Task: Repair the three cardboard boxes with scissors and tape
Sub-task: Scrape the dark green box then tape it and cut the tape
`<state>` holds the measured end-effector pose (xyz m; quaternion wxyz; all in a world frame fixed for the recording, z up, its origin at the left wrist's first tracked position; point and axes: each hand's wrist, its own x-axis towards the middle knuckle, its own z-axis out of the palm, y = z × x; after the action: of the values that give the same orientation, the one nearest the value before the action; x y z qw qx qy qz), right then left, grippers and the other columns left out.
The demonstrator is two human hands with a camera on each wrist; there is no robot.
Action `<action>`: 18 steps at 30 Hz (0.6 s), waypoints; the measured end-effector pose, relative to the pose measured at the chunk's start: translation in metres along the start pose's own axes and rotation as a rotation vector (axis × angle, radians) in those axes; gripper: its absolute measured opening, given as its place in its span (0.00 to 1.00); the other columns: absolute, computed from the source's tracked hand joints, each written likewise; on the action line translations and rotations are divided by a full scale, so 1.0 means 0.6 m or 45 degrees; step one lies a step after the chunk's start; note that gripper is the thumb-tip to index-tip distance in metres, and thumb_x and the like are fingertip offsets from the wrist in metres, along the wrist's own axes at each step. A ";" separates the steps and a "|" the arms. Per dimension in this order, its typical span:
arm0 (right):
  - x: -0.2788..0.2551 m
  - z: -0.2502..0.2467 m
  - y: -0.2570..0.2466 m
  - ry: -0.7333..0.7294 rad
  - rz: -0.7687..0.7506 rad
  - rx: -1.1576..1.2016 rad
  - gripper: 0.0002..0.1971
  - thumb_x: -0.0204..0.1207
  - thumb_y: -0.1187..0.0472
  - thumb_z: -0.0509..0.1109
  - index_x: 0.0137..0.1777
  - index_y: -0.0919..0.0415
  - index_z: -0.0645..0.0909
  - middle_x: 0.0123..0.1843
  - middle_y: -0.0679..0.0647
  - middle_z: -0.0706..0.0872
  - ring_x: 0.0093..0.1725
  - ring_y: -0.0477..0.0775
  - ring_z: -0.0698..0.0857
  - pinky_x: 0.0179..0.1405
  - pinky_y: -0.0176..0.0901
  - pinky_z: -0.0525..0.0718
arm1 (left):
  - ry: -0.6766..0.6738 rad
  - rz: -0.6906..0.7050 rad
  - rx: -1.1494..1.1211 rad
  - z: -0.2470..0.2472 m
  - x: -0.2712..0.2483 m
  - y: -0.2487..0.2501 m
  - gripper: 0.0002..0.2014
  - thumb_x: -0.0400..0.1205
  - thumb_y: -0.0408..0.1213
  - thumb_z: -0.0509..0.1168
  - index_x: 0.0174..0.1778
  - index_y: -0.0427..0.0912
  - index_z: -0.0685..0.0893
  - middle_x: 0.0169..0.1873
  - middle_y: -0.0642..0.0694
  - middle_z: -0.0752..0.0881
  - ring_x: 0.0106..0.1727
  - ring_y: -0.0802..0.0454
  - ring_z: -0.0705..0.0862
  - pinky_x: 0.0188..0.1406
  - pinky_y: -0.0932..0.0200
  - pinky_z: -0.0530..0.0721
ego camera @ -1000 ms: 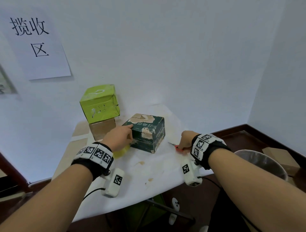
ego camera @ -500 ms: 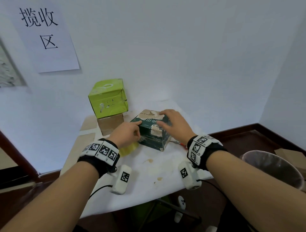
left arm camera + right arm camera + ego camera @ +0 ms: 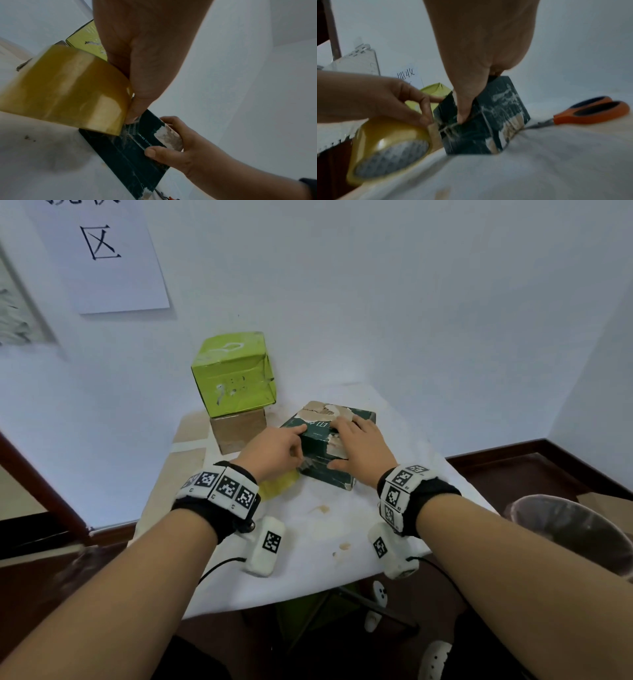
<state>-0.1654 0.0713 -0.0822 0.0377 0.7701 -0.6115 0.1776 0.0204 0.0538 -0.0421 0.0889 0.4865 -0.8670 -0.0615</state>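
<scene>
A dark green box (image 3: 323, 475) with torn patches lies on the white-covered table (image 3: 308, 563). My left hand (image 3: 284, 446) grips a yellow tape roll (image 3: 65, 92) beside the box's left end, and its index finger touches the box's top edge. A strip of clear tape runs from the roll onto the box's front face. My right hand (image 3: 352, 446) lies over the box top, its thumb pressing the front face. Orange-handled scissors (image 3: 590, 111) lie on the table right of the box. A lime green box (image 3: 233, 374) sits on a brown box (image 3: 238, 431) at the back left.
The table stands in a corner against white walls, with a paper sign (image 3: 102, 258) at upper left. A grey waste bin (image 3: 565, 529) stands on the floor to the right. Small scraps (image 3: 322, 510) lie on the cloth in front of the box.
My right hand left the scissors on the table and moved left onto the dark green box, then slid its thumb down the front face. My left hand stayed at the box with the tape roll.
</scene>
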 end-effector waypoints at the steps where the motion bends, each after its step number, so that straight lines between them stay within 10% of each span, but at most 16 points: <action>1: 0.000 -0.003 0.002 -0.051 0.001 0.017 0.38 0.72 0.48 0.75 0.78 0.57 0.63 0.80 0.53 0.66 0.80 0.60 0.59 0.80 0.53 0.54 | 0.002 -0.003 -0.003 -0.001 0.000 -0.001 0.04 0.77 0.31 0.69 0.37 0.42 0.86 0.78 0.54 0.70 0.59 0.48 0.85 0.48 0.61 0.79; 18: 0.009 -0.013 0.028 -0.221 -0.028 0.161 0.34 0.80 0.46 0.65 0.83 0.55 0.59 0.85 0.51 0.58 0.84 0.59 0.53 0.82 0.55 0.51 | 0.004 -0.049 -0.053 -0.001 0.000 0.002 0.05 0.77 0.30 0.69 0.36 0.43 0.86 0.77 0.56 0.71 0.57 0.51 0.85 0.44 0.59 0.81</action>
<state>-0.1821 0.0641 -0.0761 -0.0621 0.7900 -0.5917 0.1480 0.0195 0.0546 -0.0413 0.0992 0.5013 -0.8558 -0.0805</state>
